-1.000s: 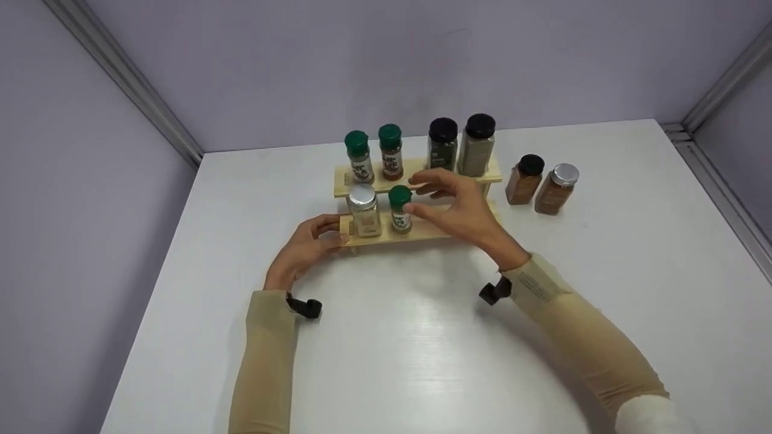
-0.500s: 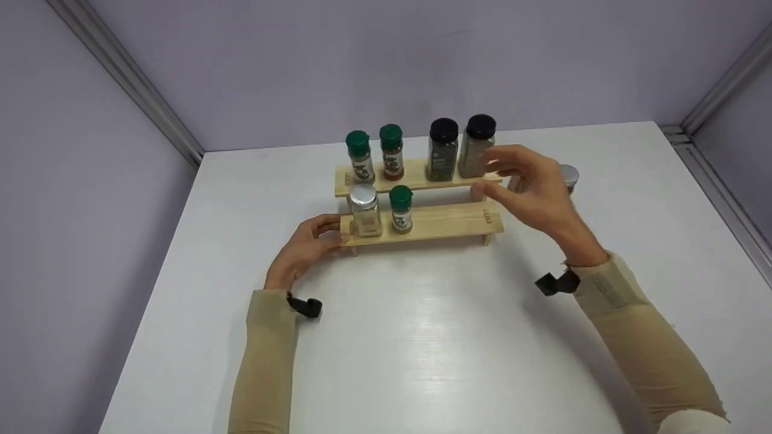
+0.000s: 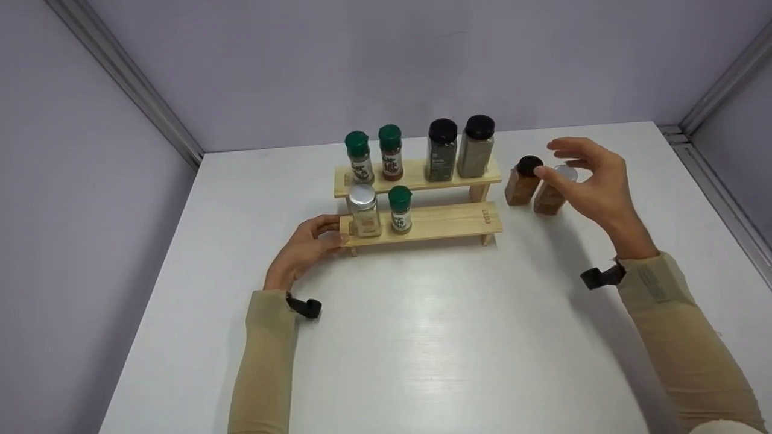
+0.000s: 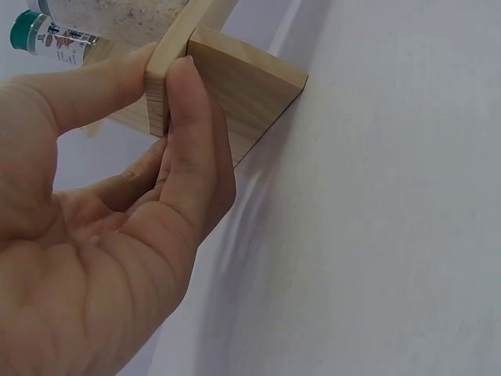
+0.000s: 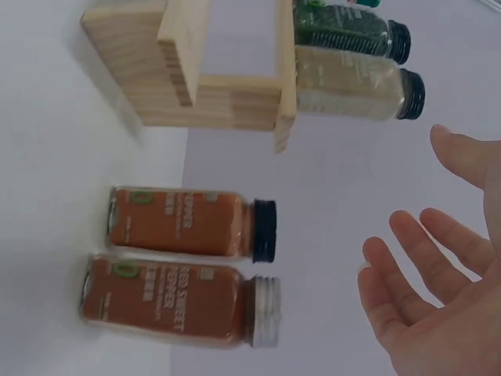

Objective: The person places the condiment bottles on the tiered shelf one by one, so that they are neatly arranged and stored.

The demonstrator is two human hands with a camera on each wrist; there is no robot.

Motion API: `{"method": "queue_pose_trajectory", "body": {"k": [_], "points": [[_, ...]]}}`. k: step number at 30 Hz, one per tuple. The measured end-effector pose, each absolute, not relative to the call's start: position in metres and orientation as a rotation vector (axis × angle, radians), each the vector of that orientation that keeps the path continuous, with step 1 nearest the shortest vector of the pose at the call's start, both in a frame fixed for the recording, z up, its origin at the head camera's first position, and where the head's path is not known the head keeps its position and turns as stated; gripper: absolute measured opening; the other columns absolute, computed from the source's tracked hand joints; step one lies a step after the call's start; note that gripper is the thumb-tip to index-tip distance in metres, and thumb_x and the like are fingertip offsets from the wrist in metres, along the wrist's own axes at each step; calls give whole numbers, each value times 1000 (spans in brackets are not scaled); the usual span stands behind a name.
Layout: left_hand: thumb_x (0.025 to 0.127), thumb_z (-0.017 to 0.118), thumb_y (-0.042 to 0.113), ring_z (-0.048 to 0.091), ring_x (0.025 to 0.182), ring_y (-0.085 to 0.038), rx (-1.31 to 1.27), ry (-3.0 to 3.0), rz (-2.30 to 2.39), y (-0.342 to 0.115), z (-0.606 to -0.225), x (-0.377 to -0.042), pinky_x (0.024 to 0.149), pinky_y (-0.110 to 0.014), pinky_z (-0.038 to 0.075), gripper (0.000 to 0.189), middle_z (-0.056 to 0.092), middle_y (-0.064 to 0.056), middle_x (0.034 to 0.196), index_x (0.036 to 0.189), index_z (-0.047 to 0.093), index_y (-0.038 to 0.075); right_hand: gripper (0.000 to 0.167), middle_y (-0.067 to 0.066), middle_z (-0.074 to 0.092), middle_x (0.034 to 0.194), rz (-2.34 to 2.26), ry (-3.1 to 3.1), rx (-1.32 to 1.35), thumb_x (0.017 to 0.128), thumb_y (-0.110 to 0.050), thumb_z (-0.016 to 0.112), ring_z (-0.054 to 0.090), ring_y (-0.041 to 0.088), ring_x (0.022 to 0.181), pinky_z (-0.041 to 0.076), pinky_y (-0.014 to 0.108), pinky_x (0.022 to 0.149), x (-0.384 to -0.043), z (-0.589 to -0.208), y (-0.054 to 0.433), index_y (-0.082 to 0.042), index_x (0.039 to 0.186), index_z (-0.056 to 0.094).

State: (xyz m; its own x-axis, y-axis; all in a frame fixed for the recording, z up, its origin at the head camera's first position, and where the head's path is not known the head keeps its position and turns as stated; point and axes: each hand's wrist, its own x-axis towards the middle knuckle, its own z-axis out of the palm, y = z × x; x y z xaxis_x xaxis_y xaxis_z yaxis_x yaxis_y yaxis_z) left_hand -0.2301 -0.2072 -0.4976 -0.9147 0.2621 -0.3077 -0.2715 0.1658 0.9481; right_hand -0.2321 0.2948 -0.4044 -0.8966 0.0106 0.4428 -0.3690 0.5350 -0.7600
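Observation:
My left hand (image 3: 306,246) pinches the left end of the lower shelf of a two-tier wooden spice rack (image 3: 446,224); in the left wrist view thumb and fingers (image 4: 192,133) grip the board's edge. Above two spice jars right of the rack, my right hand (image 3: 594,181) hovers with parted fingers and holds nothing. One of these jars has a black cap (image 3: 522,181), the other a silver cap (image 5: 266,312); both contain red-brown powder. On the lower shelf stand a silver-capped jar (image 3: 365,211) and a small green-capped jar (image 3: 400,210).
On the upper shelf stand two green-capped jars (image 3: 360,158) (image 3: 391,154) at left and two black-capped jars (image 3: 442,150) (image 3: 476,147) at right. The rack is near the back wall (image 3: 271,72) on a white table (image 3: 386,349).
My right hand has moved right, from beside the small green-capped jar on the lower shelf to above the two jars beside the rack. The left hand keeps its grip on the shelf.

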Motion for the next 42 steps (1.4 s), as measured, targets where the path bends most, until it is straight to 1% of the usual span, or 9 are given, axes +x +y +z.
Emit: {"method": "queue_pose_trajectory", "body": {"k": [9,11,13,17,20,24,29,34,42], "points": [[99,72,3,61,125,-25,27,1990,1845,-207,-498,-231,99,-29,59,63,52,-20,151,156,45,0,46,0,73,133,1288,-2448,160,92,-25,87,64,7,120,49,21,100,-242,-432,327,-13,135,73],[100,71,3,61,125,-25,21,2001,1839,-207,-497,-231,99,-29,59,62,52,-20,152,156,46,0,48,-1,72,135,1302,-2463,130,93,-27,86,64,11,123,50,21,100,-244,-438,332,-14,137,72],[100,70,2,62,125,-25,15,2010,1834,-207,-498,-231,98,-30,59,62,52,-20,152,156,46,1,50,-2,71,136,1323,-2479,100,94,-30,86,64,10,123,50,22,101,-247,-445,337,-14,139,70],[99,72,3,61,128,-27,17,2023,1828,-207,-498,-232,100,-31,60,63,53,-19,152,157,47,2,55,5,69,139,1380,-2511,59,95,-31,84,61,2,120,50,24,102,-250,-458,343,-11,143,67],[98,73,4,60,130,-28,23,2033,1820,-207,-498,-232,101,-32,59,64,54,-19,152,157,47,2,58,9,68,139,1419,-2521,48,96,-31,83,60,-1,116,50,20,101,-252,-467,345,-8,145,64],[98,73,4,60,130,-29,22,2034,1816,-207,-498,-231,101,-33,60,64,54,-18,151,157,47,3,58,2,69,134,1516,-2496,44,97,-29,83,61,0,115,50,12,97,-252,-476,345,-7,147,63],[98,71,1,61,128,-28,15,2035,1814,-207,-498,-231,100,-32,60,62,55,-18,151,156,48,2,56,-9,69,129,1574,-2485,20,97,-30,82,62,0,116,50,9,96,-251,-484,345,-7,145,64],[99,70,0,62,126,-27,8,1991,1851,-207,-498,-231,99,-32,60,60,54,-19,149,155,48,1,52,-12,70,125,1585,-2455,15,98,-30,81,62,2,116,49,10,98,-252,-486,344,-7,142,66],[99,72,1,62,126,-26,-8,1996,1852,-208,-498,-229,101,-32,60,60,55,-18,149,155,49,2,52,-11,69,126,1551,-2464,-17,97,-31,82,61,2,116,49,11,98,-251,-485,341,-7,142,67]]}}
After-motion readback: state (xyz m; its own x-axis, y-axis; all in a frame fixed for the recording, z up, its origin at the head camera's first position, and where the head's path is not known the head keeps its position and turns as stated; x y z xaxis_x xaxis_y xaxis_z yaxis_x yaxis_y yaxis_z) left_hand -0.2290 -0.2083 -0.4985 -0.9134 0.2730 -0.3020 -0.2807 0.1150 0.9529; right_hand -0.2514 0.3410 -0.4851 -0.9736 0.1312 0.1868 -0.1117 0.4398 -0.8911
